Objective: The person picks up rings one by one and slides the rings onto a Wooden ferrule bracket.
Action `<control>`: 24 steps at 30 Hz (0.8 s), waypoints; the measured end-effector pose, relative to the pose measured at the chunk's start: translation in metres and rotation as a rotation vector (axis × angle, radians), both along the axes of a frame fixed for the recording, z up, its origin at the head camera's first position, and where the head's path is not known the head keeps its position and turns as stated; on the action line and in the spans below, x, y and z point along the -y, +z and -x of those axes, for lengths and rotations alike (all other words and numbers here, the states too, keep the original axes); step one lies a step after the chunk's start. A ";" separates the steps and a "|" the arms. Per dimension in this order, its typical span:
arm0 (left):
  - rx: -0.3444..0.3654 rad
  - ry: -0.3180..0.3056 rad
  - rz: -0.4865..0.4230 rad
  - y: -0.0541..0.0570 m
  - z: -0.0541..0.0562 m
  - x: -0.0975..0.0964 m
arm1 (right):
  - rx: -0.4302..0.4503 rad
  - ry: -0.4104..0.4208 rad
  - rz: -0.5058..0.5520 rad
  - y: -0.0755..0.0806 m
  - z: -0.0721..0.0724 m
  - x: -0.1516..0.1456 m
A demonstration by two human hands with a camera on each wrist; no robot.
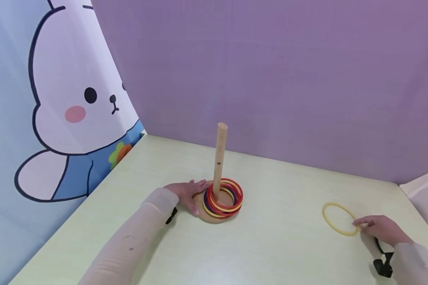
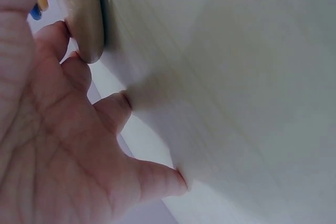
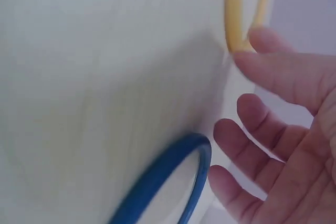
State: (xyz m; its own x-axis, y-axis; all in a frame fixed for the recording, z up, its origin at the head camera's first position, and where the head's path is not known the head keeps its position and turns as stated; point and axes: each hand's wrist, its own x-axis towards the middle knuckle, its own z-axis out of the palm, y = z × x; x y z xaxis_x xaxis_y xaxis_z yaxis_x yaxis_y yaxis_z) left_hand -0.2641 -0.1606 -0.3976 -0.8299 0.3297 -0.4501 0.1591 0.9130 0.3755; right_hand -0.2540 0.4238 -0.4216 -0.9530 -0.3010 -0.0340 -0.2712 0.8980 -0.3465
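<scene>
A round wooden base (image 1: 213, 219) with an upright wooden peg (image 1: 220, 154) stands on the table. Red, yellow and blue rings (image 1: 235, 198) are stacked loosely around the peg's foot. At the base's left edge rests my left hand (image 1: 186, 194), fingers spread; in the left wrist view its fingertips touch the base's rim (image 2: 86, 19) and the tabletop. On the right, my right hand (image 1: 383, 228) pinches the near right edge of a yellow ring (image 1: 329, 225) between thumb and forefinger. Its other fingers are loosely bent, close to a blue ring (image 3: 157, 182) in the right wrist view.
The pale table (image 1: 278, 237) runs back to a purple curtain (image 1: 289, 79). A blue cloth with a cartoon animal (image 1: 67, 99) hangs along the left side. White material (image 1: 426, 198) borders the table's right edge.
</scene>
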 end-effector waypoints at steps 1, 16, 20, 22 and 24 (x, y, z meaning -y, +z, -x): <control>0.002 0.003 0.000 0.000 0.000 0.000 | 0.019 -0.015 0.013 0.001 -0.001 0.000; 0.009 0.009 0.002 -0.002 0.002 0.001 | 0.259 -0.184 0.262 0.004 -0.015 0.018; 0.015 0.016 0.003 -0.003 0.003 0.000 | 0.296 -0.187 0.251 0.003 -0.015 0.021; 0.016 0.018 0.000 -0.002 0.003 0.000 | 0.309 -0.180 0.248 0.002 -0.014 0.022; 0.018 0.022 0.000 -0.002 0.003 0.000 | 0.322 -0.192 0.252 0.000 -0.013 0.025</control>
State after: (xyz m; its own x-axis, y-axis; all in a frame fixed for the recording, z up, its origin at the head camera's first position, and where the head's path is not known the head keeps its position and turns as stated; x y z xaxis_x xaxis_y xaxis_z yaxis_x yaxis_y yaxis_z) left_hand -0.2669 -0.1602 -0.3997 -0.8289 0.3114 -0.4647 0.1320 0.9161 0.3785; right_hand -0.2411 0.3992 -0.4212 -0.9453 -0.1567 -0.2862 0.0494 0.7983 -0.6003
